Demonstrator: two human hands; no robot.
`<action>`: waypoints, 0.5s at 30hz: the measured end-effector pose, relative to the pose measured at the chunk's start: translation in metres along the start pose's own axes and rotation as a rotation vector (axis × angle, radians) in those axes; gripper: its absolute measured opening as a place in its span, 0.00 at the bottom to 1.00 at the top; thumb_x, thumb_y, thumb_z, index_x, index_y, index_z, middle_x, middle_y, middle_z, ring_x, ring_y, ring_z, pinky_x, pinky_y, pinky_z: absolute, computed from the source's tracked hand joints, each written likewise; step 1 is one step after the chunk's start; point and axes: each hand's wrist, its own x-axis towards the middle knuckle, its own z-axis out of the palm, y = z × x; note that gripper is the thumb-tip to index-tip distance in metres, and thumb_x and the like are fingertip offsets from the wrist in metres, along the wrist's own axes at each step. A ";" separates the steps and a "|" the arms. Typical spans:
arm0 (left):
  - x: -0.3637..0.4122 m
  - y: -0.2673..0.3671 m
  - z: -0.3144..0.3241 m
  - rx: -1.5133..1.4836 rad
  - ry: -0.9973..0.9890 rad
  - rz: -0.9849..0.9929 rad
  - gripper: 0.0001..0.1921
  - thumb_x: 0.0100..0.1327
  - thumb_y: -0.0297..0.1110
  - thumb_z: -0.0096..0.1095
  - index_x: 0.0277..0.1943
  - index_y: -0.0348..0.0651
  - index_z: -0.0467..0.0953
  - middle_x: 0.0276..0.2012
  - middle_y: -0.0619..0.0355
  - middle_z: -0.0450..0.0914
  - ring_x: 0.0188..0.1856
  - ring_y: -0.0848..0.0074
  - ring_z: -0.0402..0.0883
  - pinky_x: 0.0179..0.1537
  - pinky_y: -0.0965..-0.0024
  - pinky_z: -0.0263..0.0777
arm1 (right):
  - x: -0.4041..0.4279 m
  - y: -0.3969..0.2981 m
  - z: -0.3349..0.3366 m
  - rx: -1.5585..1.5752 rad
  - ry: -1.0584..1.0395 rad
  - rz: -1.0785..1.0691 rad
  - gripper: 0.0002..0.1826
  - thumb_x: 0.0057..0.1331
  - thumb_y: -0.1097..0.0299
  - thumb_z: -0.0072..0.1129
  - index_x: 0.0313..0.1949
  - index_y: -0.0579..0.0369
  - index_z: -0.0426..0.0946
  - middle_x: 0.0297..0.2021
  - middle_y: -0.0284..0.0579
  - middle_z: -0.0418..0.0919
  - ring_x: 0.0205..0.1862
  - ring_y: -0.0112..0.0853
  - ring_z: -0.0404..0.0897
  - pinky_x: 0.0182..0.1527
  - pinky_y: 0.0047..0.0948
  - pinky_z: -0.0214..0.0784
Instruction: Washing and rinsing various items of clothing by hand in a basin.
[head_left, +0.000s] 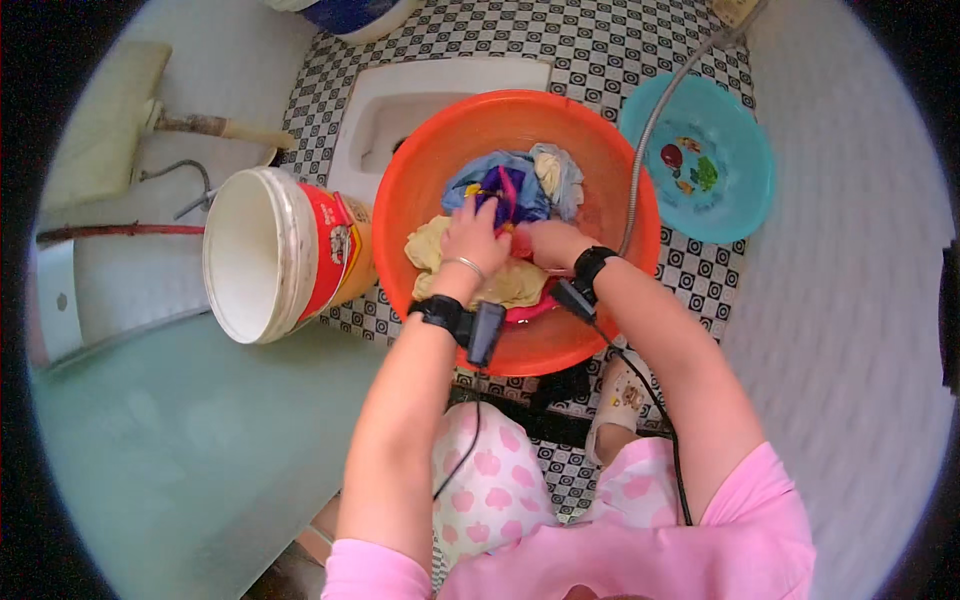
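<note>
A big orange plastic basin (517, 356) holds wet clothes in front of me. My left hand (476, 244) presses on the pile, fingers spread over the edge of a purple garment (495, 195) and a pale yellow cloth (521, 285). Close beside it, my right hand (551, 244) is curled, slightly blurred, on a red-pink cloth; its fingertips are partly hidden. A light blue cloth (466, 174) and a whitish cloth (551, 169) lie at the far side of the pile. Pink fabric (529, 311) shows below the yellow cloth.
A squat toilet (450, 71) lies partly under the basin. Left of it a white-and-red plastic bucket (300, 247) leans near a frosted panel (210, 420). At right stands a turquoise basin (757, 165); a metal shower hose (641, 157) hangs across the orange basin's rim.
</note>
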 end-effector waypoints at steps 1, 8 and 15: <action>0.009 -0.008 -0.008 -0.016 -0.025 0.016 0.35 0.56 0.44 0.62 0.67 0.49 0.62 0.69 0.43 0.57 0.66 0.49 0.61 0.65 0.53 0.59 | -0.010 -0.021 -0.015 -0.030 -0.106 -0.033 0.22 0.58 0.70 0.56 0.54 0.51 0.72 0.45 0.51 0.80 0.47 0.48 0.80 0.46 0.47 0.73; 0.076 -0.006 -0.027 0.233 -0.308 0.016 0.36 0.60 0.48 0.60 0.70 0.60 0.55 0.72 0.51 0.49 0.72 0.56 0.53 0.66 0.49 0.55 | -0.010 -0.022 -0.018 -0.090 -0.360 -0.086 0.22 0.58 0.57 0.58 0.49 0.53 0.78 0.43 0.53 0.81 0.44 0.45 0.81 0.44 0.43 0.74; 0.127 -0.039 0.004 0.193 -0.209 0.253 0.41 0.56 0.42 0.64 0.71 0.63 0.51 0.69 0.47 0.58 0.64 0.53 0.67 0.61 0.57 0.67 | 0.018 0.021 -0.094 -0.032 0.177 0.314 0.17 0.56 0.60 0.57 0.38 0.60 0.81 0.35 0.56 0.82 0.41 0.46 0.82 0.44 0.45 0.74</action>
